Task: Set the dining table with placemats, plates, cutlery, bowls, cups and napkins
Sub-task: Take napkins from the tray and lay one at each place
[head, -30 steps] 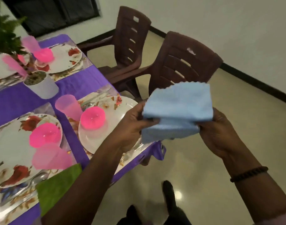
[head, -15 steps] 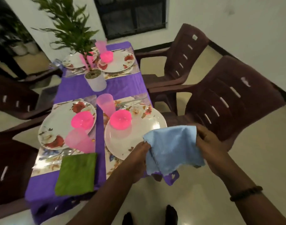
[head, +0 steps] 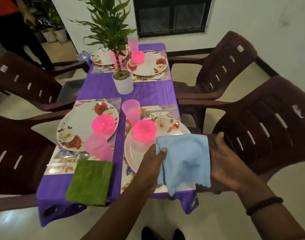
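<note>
A folded light-blue napkin (head: 184, 160) hangs over the near-right place setting. My left hand (head: 152, 161) pinches its left edge and my right hand (head: 222, 161) holds its right edge from behind. Beneath it lies a floral plate (head: 141, 155) with a pink bowl (head: 144, 130) on a placemat (head: 165, 110), with a pink cup (head: 131, 113) and cutlery (head: 157, 112) further back. The near-left setting has a plate (head: 79, 125), pink bowl (head: 103, 124), pink cup (head: 97, 148), spoon (head: 75, 155) and a green napkin (head: 90, 182).
A purple cloth (head: 148, 94) covers the table. A potted plant (head: 122, 80) stands mid-table, and two more place settings (head: 148, 66) lie at the far end. Brown plastic chairs (head: 262, 125) flank both sides. A person (head: 8, 23) stands at the far left.
The view has swung from the right-hand chairs to the whole table. Both hands have brought the blue napkin down and left, over the near-right plate's edge.
</note>
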